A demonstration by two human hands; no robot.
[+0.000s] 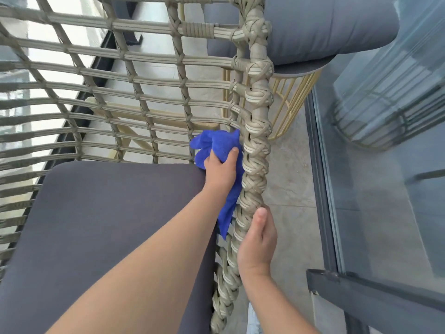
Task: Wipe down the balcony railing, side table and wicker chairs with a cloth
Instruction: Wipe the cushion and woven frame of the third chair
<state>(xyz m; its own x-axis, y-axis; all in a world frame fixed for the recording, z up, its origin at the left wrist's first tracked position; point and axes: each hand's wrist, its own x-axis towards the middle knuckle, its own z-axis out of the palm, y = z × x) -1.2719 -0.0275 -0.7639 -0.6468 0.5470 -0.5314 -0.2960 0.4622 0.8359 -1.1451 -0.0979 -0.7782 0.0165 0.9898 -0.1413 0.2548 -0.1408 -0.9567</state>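
Observation:
A wicker chair [134, 75] with a woven beige frame fills the left and middle of the head view. Its dark grey seat cushion [115, 227] lies below. My left hand [222, 169] grips a bunched blue cloth [216, 144] and presses it against the inner side of the chair's braided arm rim [256, 150]. A tail of the cloth hangs down beside my forearm. My right hand [258, 242] clasps the same rim lower down, from the outside, thumb on top.
A side table [289, 109] with gold wire legs stands beyond the rim, with grey cushions [325, 27] piled on it. A glass door with a dark frame [322, 179] runs along the right. Pale floor tiles [289, 179] lie between chair and door.

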